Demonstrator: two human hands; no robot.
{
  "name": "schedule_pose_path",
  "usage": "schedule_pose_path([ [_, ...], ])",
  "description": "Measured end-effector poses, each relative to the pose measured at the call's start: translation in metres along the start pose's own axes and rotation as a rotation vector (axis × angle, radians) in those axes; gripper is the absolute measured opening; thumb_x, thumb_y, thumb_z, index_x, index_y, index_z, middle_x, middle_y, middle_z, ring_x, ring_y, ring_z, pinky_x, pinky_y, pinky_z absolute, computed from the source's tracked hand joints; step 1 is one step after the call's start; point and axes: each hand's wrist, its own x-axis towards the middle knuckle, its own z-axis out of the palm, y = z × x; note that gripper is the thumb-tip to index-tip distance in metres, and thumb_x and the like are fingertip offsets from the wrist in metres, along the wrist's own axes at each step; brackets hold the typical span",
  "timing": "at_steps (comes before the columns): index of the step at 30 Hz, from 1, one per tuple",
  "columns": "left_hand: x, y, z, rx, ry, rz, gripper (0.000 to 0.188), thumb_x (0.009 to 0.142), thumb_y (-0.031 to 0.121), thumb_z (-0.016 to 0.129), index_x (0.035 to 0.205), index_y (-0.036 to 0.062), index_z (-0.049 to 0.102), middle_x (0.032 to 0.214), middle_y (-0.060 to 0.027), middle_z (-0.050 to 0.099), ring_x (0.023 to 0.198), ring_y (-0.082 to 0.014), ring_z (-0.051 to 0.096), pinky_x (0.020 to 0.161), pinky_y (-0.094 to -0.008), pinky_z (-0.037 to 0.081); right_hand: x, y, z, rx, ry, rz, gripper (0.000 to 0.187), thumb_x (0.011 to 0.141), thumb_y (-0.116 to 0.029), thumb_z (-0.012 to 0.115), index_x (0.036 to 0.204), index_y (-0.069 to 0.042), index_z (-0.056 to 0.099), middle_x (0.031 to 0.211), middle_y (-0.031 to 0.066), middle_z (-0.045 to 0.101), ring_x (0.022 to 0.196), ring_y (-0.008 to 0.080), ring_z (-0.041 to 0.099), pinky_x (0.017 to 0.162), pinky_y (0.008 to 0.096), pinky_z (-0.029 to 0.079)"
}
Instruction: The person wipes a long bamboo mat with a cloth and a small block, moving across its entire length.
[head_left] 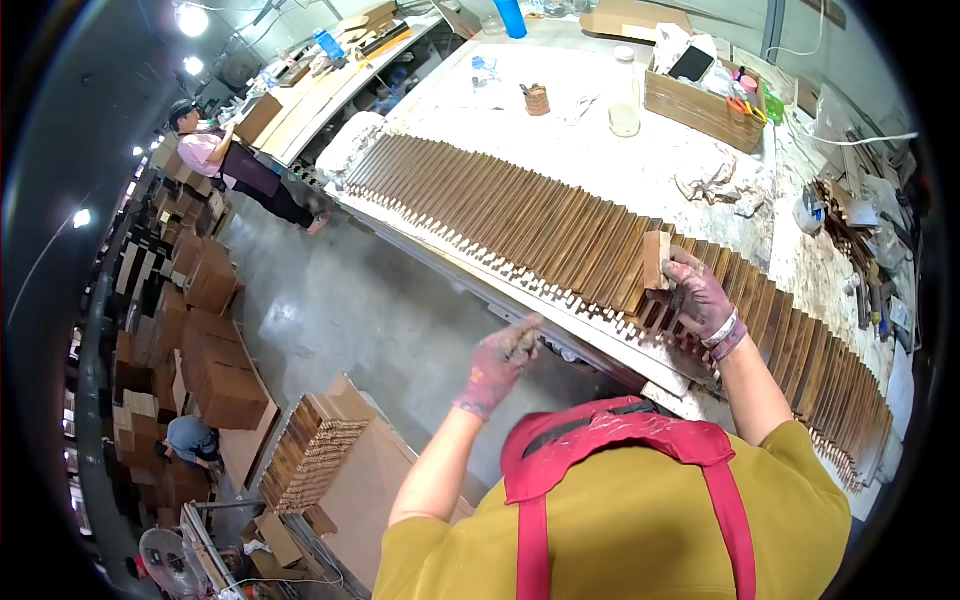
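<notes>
stained white, your worktop spreads away in front of you. along its near side runs a long row of brown wooden strips, packed side by side, their pale ends toward you. low on your left stands a stack of similar pieces. toward the far right of the worktop sits a brown carton, loaded with white wrapping and more. both your hands wear purple-stained gloves: the left hand is apart from the row, off the worktop's near edge, its fingers partly curled, and you cannot tell here whether anything is inside. your right hand is bent around a short wooden block, thumb and fingers closed on it, right over the strips. a clear glass jar stands left of the carton, and a small reddish-brown tin farther left.
</notes>
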Motion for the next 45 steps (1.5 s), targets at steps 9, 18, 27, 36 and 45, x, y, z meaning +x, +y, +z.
schedule_pose_path([
  [9, 0.216, 0.083, -0.138, 0.231, 0.257, 0.562, 0.017, 0.091, 0.017, 0.067, 0.096, 0.0007, 0.064, 0.091, -0.0067, 0.066, 0.086, -0.0127, 0.061, 0.08, -0.0277, 0.05, 0.044, -0.02, -0.014, 0.09, 0.34, -0.08, 0.038, 0.094, -0.02, 0.064, 0.128, -0.006, 0.056, 0.106, 0.0015, 0.068, 0.091, 0.0128, 0.066, 0.077, 0.0314, 0.057],
  [18, 0.461, 0.092, -0.205, 0.341, 0.148, 0.553, 0.022, 0.096, 0.021, 0.06, 0.113, 0.0093, 0.068, 0.095, -0.0066, 0.071, 0.087, -0.0139, 0.065, 0.079, -0.0272, 0.049, 0.091, 0.009, 0.022, -0.595, 0.515, -0.527, 0.036, 0.092, -0.014, 0.063, 0.127, -0.008, 0.059, 0.115, 0.0068, 0.065, 0.111, 0.0147, 0.06, 0.084, 0.0298, 0.054],
  [27, 0.594, 0.07, -0.196, 0.739, -0.005, 0.504, 0.039, 0.095, 0.041, 0.051, 0.105, 0.0063, 0.067, 0.105, -0.0209, 0.068, 0.101, -0.0394, 0.063, 0.088, -0.0452, 0.048, 0.189, -0.036, 0.106, -0.054, 0.579, -0.261, 0.041, 0.088, -0.021, 0.071, 0.122, 0.0, 0.061, 0.104, 0.0049, 0.068, 0.093, 0.0128, 0.064, 0.082, 0.0283, 0.051],
  [36, 0.647, 0.053, -0.152, 0.962, -0.159, 0.481, 0.036, 0.091, 0.04, 0.056, 0.103, 0.0087, 0.069, 0.108, -0.0199, 0.068, 0.105, -0.0367, 0.063, 0.088, -0.0443, 0.05, 0.266, -0.066, 0.129, -0.327, 0.493, -0.148, 0.062, 0.086, -0.034, 0.074, 0.132, 0.001, 0.054, 0.111, 0.0064, 0.065, 0.098, 0.0128, 0.061, 0.089, 0.0299, 0.05],
  [45, 0.648, 0.061, -0.15, 0.883, -0.21, 0.7, 0.019, 0.083, 0.024, 0.061, 0.096, 0.0104, 0.069, 0.106, -0.0146, 0.066, 0.103, -0.0329, 0.063, 0.086, -0.0412, 0.051, 0.335, -0.089, 0.108, -0.356, 0.465, -0.102, 0.06, 0.086, -0.038, 0.074, 0.129, -0.001, 0.054, 0.104, 0.0026, 0.063, 0.093, 0.0112, 0.059, 0.083, 0.0292, 0.051],
])
